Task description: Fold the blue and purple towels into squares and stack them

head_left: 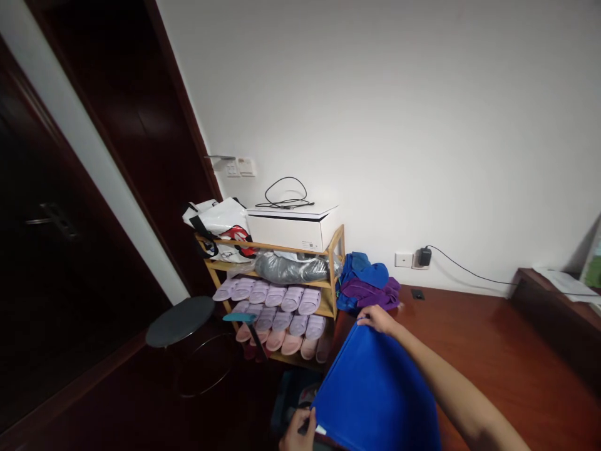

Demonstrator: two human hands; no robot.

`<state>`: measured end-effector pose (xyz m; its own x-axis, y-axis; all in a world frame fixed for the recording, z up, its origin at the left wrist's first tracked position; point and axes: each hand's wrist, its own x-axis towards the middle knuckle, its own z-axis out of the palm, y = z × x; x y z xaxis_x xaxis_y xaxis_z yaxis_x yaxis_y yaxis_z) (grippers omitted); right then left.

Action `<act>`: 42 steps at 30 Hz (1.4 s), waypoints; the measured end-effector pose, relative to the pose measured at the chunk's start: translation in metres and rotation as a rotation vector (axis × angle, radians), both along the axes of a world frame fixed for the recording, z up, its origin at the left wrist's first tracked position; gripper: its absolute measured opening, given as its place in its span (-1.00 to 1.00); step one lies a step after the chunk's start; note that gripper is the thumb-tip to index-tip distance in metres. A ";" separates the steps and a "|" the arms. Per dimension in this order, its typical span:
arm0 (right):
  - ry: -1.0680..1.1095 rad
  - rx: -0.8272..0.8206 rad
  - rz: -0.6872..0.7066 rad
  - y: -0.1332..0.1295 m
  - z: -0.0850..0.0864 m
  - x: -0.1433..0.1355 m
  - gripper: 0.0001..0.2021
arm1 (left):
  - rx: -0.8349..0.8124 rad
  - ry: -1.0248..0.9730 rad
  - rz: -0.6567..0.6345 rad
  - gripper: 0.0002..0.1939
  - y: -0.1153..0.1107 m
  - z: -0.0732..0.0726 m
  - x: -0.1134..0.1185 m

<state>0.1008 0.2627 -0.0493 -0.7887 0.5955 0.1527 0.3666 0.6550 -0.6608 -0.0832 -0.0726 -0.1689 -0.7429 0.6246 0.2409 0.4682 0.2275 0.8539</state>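
Surface (474,332): glossy red-brown wood, cloth pile (370,291) at far L.
Rack (332,282): pale wood, tiered, prob. to save floor; moulded slippers (292,299) in rows.
Blue cloth (370,388): smooth, soft-looking, at surface's L edge; side straight btwn hands, prob. kept taut.
Pile: crumpled blue/purple.
R hand (378,319): fingers pinch upper corner.
L hand (299,431): fingers pinch lower corner nr white tag (320,430).

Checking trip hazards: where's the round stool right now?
Head view, lower left: the round stool stands between the lever-handled door and the wooden slipper rack.
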 end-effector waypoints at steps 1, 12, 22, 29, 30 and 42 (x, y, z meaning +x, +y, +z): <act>0.018 0.009 -0.005 -0.002 0.012 0.015 -0.67 | 0.005 -0.022 -0.024 -0.55 0.002 0.012 -0.003; 0.247 -0.102 -0.165 -0.062 0.139 0.212 -0.53 | 0.168 0.106 -0.579 -0.70 0.068 0.218 0.006; 0.246 -0.063 -0.239 -0.122 0.172 0.315 -0.56 | 0.157 0.463 -0.861 -0.75 0.114 0.310 0.057; 0.267 0.100 -0.359 -0.141 0.173 0.346 -0.52 | 0.166 0.491 -0.912 -0.73 0.125 0.320 0.084; 0.261 0.106 -0.360 -0.143 0.174 0.349 -0.52 | 0.175 0.484 -0.910 -0.73 0.126 0.320 0.086; 0.356 0.197 -0.428 -0.166 0.179 0.363 -0.55 | 0.220 0.451 -0.905 -0.72 0.130 0.319 0.103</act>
<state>0.4639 0.0967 0.1293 -0.3644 0.7830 0.5040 0.4034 0.6206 -0.6724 0.0198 0.0576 0.1501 0.1705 0.8131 0.5567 0.6728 -0.5088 0.5371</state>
